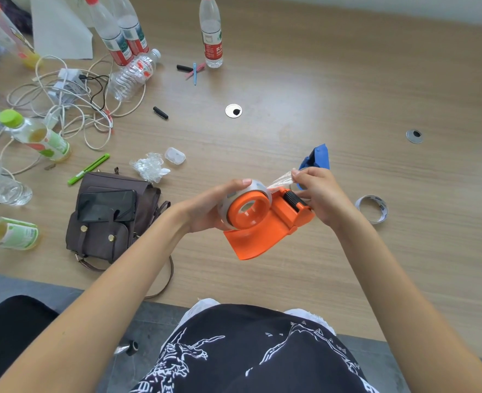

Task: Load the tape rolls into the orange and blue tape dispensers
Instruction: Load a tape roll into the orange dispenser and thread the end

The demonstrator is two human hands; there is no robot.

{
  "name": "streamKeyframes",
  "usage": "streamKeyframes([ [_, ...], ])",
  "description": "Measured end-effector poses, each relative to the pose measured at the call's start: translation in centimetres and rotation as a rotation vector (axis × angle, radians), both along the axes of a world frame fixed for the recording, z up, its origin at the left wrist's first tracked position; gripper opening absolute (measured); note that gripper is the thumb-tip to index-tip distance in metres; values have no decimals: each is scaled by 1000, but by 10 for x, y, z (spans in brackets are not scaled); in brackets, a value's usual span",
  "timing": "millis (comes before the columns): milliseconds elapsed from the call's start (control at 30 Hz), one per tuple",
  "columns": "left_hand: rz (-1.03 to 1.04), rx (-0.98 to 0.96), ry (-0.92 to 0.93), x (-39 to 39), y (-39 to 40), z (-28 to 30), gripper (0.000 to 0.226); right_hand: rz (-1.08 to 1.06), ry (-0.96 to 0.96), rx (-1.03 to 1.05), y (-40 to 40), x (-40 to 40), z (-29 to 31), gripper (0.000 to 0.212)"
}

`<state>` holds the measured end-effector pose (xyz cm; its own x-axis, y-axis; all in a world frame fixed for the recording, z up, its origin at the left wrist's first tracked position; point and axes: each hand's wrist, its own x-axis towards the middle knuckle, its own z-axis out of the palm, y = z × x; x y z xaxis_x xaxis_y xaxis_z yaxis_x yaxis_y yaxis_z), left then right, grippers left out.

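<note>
The orange tape dispenser [265, 234] is held above the table in front of me. A clear tape roll [258, 188] sits around its orange hub. My left hand [211, 208] grips the roll and hub from the left. My right hand [317, 194] pinches the loose end of the tape [282, 178], pulled out from the roll above the black roller. The blue tape dispenser [317, 157] lies on the table just behind my right hand, partly hidden by it. An empty tape core ring [373, 208] lies on the table to the right.
A brown bag [101, 239] with a phone [106, 205] on it lies at my left. Crumpled plastic [149, 165], a green pen [88, 168], several bottles and tangled cables [64, 103] crowd the left side. Two cable grommets [233, 111] sit in the tabletop.
</note>
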<state>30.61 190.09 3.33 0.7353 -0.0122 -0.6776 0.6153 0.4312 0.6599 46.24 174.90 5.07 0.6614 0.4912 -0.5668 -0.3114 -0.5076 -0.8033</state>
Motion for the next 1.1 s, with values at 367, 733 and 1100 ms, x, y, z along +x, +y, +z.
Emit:
streamKeyframes([
  [367,-49,16,103,0,9,-4,45,-13,-27,10,1,-5,-2,24],
  [733,-130,179,172,5,-2,-8,46,38,-410,-103,3,-23,-7,21],
  [1100,-147,181,232,4,9,-8,41,32,-460,-99,5,-25,-4,23],
])
